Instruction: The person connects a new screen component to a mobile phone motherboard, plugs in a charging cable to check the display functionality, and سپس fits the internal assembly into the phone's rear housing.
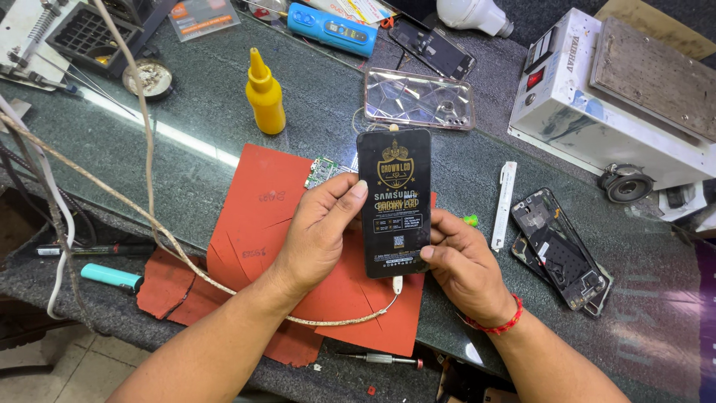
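- Teal pen-shaped tool point(112, 277): one, lying at the near left edge of the table point(194, 97), well apart from both hands.
- Yellow squeeze bottle point(265, 93): one, upright, beyond the red mat point(253, 224).
- Left hand point(319, 235): clasped on the left long edge of the phone point(394, 201), thumb laid on its front face.
- Phone: one, black, held over the red mat between the two hands. Its long axis runs away from the person, top end far. A frayed cable point(134, 205) plugs into its near end.
- Right hand point(462, 265): gripping the phone's lower right corner, thumb on the edge. Both hands touch the phone; neither is nearer.
- Clear phone case point(419, 99): one, flat, just beyond the phone.
- Opened phone frame point(561, 250): lying right of the right hand, apart from it.
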